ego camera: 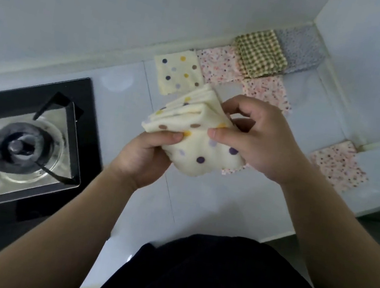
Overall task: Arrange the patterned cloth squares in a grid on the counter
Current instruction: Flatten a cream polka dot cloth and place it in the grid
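- Gas burner (20, 150): well left of the cloth; a dropped square could drift towards it.
- Left hand (142, 159): clenched on the stack's lower corner, thumb on top.
- Polka-dot stack (196, 130): held above the surface (225, 198), layers fanned; two squares may peel off together.
- Right hand (256, 139): fingers (246, 108) pinching the stack's right edge.
- Laid polka-dot square (177, 74), floral square (217, 66) and gingham pile (259, 53): set along the wall; a brushing hand could skew them.
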`<state>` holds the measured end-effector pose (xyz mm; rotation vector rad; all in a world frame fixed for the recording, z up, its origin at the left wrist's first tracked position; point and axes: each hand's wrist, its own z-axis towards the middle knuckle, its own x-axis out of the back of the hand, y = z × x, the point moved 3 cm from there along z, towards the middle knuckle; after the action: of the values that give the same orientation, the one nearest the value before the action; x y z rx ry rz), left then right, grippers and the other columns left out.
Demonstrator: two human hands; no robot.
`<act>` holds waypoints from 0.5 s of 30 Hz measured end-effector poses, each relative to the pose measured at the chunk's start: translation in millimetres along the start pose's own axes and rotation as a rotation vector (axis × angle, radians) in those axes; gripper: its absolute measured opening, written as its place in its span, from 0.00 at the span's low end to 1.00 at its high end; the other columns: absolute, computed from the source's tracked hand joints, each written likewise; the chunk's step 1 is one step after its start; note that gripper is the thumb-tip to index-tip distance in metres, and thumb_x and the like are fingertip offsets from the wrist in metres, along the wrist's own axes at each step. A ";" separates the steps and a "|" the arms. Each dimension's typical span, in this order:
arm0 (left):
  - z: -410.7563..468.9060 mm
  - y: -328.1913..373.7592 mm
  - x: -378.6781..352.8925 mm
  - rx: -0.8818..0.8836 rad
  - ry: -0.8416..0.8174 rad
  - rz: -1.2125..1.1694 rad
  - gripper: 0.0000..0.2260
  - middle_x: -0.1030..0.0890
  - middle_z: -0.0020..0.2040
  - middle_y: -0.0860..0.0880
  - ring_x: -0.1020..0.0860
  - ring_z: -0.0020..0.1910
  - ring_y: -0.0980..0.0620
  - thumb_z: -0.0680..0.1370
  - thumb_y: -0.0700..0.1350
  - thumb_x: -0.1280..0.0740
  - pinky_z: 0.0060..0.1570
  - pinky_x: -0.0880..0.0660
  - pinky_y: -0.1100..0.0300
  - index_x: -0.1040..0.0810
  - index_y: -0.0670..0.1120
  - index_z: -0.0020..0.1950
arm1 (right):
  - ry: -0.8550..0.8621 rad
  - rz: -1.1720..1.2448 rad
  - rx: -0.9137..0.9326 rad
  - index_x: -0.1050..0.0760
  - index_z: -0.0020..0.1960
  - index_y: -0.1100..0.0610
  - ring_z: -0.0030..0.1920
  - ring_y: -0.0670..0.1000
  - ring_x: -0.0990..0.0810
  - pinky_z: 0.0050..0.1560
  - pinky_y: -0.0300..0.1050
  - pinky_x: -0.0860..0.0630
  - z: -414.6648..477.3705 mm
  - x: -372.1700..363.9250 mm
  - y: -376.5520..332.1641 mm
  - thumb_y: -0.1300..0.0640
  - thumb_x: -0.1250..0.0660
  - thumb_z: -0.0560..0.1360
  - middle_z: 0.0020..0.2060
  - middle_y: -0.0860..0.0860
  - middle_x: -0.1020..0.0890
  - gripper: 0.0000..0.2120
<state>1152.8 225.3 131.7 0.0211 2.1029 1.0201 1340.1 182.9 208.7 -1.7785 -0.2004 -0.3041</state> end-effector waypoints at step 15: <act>-55.8 16.2 -10.9 -0.291 0.266 0.459 0.21 0.14 0.55 0.46 0.16 0.54 0.47 0.68 0.36 0.22 0.48 0.20 0.58 0.20 0.41 0.60 | -0.066 0.106 -0.086 0.15 0.52 0.48 0.50 0.51 0.14 0.52 0.53 0.18 -27.2 -19.8 12.6 0.65 0.29 0.68 0.49 0.47 0.13 0.18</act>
<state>1118.9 195.9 170.4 0.2444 2.2157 1.6764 1322.4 154.0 196.5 -1.8783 -0.1417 -0.1803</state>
